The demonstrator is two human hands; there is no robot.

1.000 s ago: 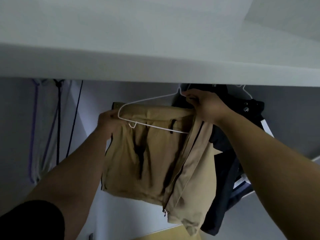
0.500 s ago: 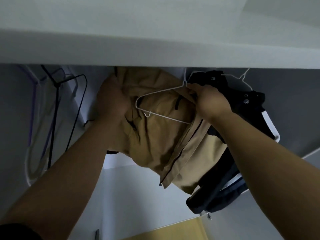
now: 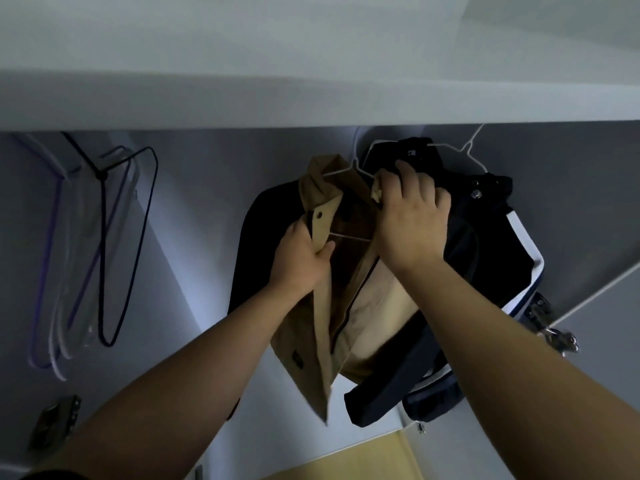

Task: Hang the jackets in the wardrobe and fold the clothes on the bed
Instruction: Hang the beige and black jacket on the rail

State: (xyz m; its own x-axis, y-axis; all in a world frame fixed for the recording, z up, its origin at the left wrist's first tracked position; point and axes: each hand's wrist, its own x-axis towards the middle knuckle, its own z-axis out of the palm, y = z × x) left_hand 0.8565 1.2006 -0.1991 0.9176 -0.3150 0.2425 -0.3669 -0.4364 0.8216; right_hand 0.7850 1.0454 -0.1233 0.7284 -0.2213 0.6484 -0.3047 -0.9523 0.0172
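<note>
A tan jacket (image 3: pixel 367 317) hangs on a white wire hanger (image 3: pixel 349 237) inside the wardrobe, under the white top panel (image 3: pixel 311 98). My left hand (image 3: pixel 304 258) grips the jacket's left front edge near a snap button. My right hand (image 3: pixel 412 220) holds the collar and right shoulder by the hanger's neck. The hook goes up behind the top panel and its end is hidden. A dark navy jacket with white trim (image 3: pixel 491 244) hangs just right of it on another white hanger (image 3: pixel 464 150). A dark garment (image 3: pixel 263 244) shows behind the tan jacket on the left.
Several empty hangers (image 3: pixel 104 244), purple, clear and black, hang at the left of the wardrobe. A metal hinge (image 3: pixel 55 424) sits at the lower left. A yellow-wood floor strip (image 3: pixel 363 459) shows at the bottom. Metal clips (image 3: pixel 554 337) dangle at the right.
The tan jacket has swung from bunched and tilted to hanging lengthwise on its hanger. My left hand moved from the back of the jacket to its front edge; my right hand stays at the collar.
</note>
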